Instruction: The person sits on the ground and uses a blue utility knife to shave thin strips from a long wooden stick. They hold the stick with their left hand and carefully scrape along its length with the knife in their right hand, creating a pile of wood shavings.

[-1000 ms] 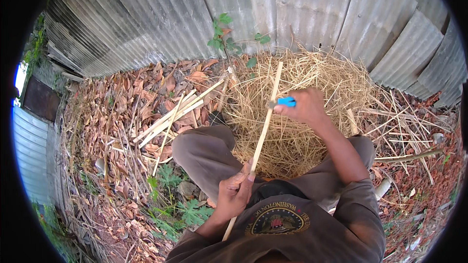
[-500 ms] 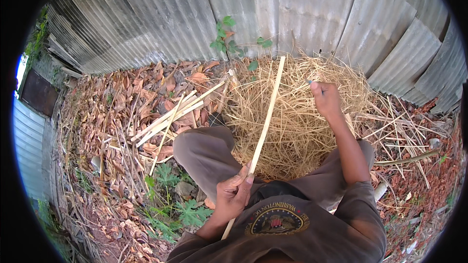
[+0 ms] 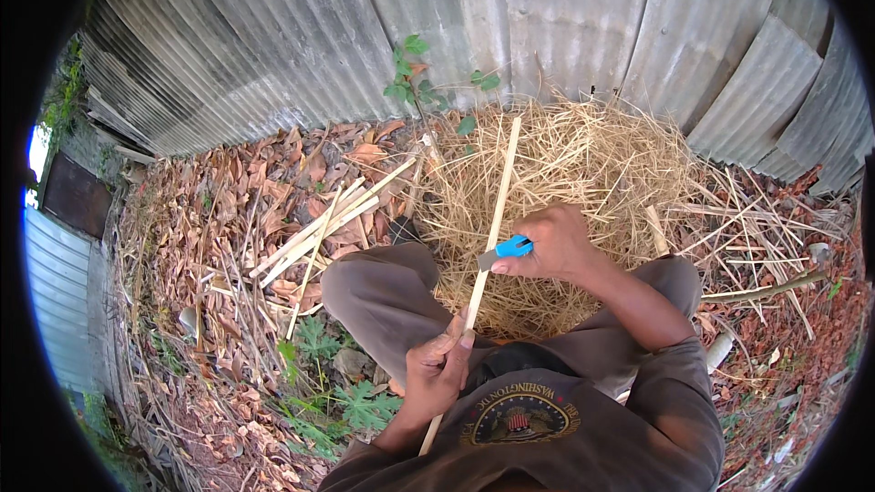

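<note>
A long pale split-wood strip (image 3: 502, 184) slants up from my lap over the straw. My left hand (image 3: 438, 366) is closed around its lower part, and the strip's near end shows below my wrist. In my right hand (image 3: 552, 241) is a blue-handled knife (image 3: 512, 248) with a flat grey blade. The blade lies across the strip, a little above my left hand, seemingly against its surface. My right fingers are wrapped round the handle, hiding part of it.
A heap of thin straw-like shavings (image 3: 583, 164) lies before my crossed legs. More pale strips (image 3: 328, 223) rest on dry leaves to the left, beside green plants (image 3: 365, 405). Corrugated metal sheets (image 3: 583, 23) form a wall ahead. Thin sticks (image 3: 756, 246) are scattered at the right.
My right hand has come down and left from above the straw, bringing the knife blade onto the strip. My left hand keeps its hold in nearly the same place.
</note>
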Available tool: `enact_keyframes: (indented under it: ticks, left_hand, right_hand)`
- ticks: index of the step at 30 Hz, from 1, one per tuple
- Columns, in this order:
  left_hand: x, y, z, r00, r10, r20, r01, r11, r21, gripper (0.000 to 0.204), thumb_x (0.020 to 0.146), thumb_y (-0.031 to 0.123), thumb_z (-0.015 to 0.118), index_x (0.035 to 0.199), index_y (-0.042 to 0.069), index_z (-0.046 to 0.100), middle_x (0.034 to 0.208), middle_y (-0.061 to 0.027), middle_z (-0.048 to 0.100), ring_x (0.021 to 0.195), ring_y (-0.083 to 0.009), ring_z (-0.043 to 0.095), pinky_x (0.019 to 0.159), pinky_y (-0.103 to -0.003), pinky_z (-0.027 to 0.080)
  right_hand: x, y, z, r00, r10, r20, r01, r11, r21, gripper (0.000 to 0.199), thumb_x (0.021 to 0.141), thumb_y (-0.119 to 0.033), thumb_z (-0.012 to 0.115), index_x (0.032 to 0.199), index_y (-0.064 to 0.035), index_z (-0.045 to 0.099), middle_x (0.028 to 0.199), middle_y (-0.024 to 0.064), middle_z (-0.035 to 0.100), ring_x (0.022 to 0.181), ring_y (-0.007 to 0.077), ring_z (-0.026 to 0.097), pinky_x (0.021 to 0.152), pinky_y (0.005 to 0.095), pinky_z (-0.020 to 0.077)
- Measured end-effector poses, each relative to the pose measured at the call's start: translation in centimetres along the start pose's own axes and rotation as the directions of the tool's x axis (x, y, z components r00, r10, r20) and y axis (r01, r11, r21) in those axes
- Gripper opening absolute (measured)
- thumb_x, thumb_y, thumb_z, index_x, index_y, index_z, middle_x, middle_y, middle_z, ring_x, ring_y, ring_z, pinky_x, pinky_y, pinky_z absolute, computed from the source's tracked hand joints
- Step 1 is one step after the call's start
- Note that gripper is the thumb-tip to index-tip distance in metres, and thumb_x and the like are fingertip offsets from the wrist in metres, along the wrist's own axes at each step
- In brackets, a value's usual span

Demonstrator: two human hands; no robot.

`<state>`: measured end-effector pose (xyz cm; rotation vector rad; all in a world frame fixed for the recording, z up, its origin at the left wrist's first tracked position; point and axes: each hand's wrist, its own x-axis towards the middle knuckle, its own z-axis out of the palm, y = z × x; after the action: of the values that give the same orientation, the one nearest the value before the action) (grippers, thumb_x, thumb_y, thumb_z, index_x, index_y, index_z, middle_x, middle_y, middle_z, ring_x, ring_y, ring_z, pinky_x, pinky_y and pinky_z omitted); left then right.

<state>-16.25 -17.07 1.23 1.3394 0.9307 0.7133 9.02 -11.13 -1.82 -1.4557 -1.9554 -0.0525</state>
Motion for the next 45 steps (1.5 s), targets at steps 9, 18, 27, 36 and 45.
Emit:
enact_keyframes:
  ticks: [9, 18, 27, 36, 45]
  left_hand:
    - [0.1, -0.3, 0.7, 0.998, -0.031, 0.051, 0.029, 0.999, 0.046, 0.036, 0.097, 0.007, 0.05, 0.133, 0.005, 0.051, 0.061, 0.0097, 0.042, 0.05, 0.0021, 0.034, 0.045, -0.016, 0.028]
    - [-0.3, -0.9, -0.1, 0.999, 0.03, 0.022, -0.03, 1.0, -0.01, 0.038, 0.098, 0.008, 0.048, 0.136, 0.006, 0.048, 0.056, 0.0085, 0.042, 0.045, 0.0009, 0.034, 0.042, -0.016, 0.029]
    - [-1.7, -0.1, 0.1, 0.996, -0.087, 0.03, 0.088, 0.995, -0.039, 0.034, 0.097, 0.007, 0.051, 0.131, 0.003, 0.053, 0.064, 0.009, 0.047, 0.053, 0.0013, 0.036, 0.047, -0.016, 0.031]
    - [-2.6, -0.4, -1.4, 0.99, -0.134, -0.044, 0.13, 0.988, -0.09, 0.034, 0.097, 0.006, 0.051, 0.13, 0.001, 0.053, 0.061, 0.0078, 0.049, 0.05, 0.0019, 0.037, 0.044, -0.017, 0.03]
    - [-0.1, -0.1, -0.5, 0.998, 0.035, -0.042, -0.031, 0.995, 0.09, 0.035, 0.095, 0.002, 0.052, 0.13, 0.001, 0.053, 0.062, 0.0067, 0.05, 0.05, 0.0017, 0.038, 0.044, -0.017, 0.032]
  right_hand:
    - [2.0, 7.6, 0.1, 0.899, 0.436, 0.036, -0.425, 0.891, -0.16, 0.077, 0.07, -0.085, 0.045, 0.047, -0.0117, 0.05, 0.039, 0.0012, 0.041, 0.034, 0.0208, 0.045, 0.039, 0.0347, 0.0372]
    - [0.9, 3.0, 0.3, 0.999, -0.012, -0.037, 0.008, 0.995, -0.104, 0.069, 0.067, -0.079, 0.058, 0.048, -0.0122, 0.054, 0.039, 0.0005, 0.044, 0.034, 0.0194, 0.048, 0.038, 0.0327, 0.0392]
    - [2.4, 8.4, -1.5, 0.865, 0.489, -0.113, -0.502, 0.85, -0.163, 0.076, 0.074, -0.081, 0.045, 0.051, -0.01, 0.056, 0.04, 0.0041, 0.046, 0.041, 0.0223, 0.053, 0.043, 0.0378, 0.0412]
    - [2.3, 15.7, -4.3, 0.589, 0.791, -0.165, -0.802, 0.597, -0.003, 0.083, 0.081, -0.079, 0.037, 0.052, -0.0027, 0.051, 0.046, 0.0102, 0.047, 0.049, 0.0229, 0.055, 0.05, 0.0418, 0.0432]
    - [0.6, 0.9, 0.2, 0.991, 0.101, 0.085, -0.099, 0.995, -0.029, 0.068, 0.074, -0.073, 0.056, 0.052, -0.0088, 0.057, 0.043, 0.0064, 0.048, 0.038, 0.0247, 0.051, 0.039, 0.0366, 0.0384]
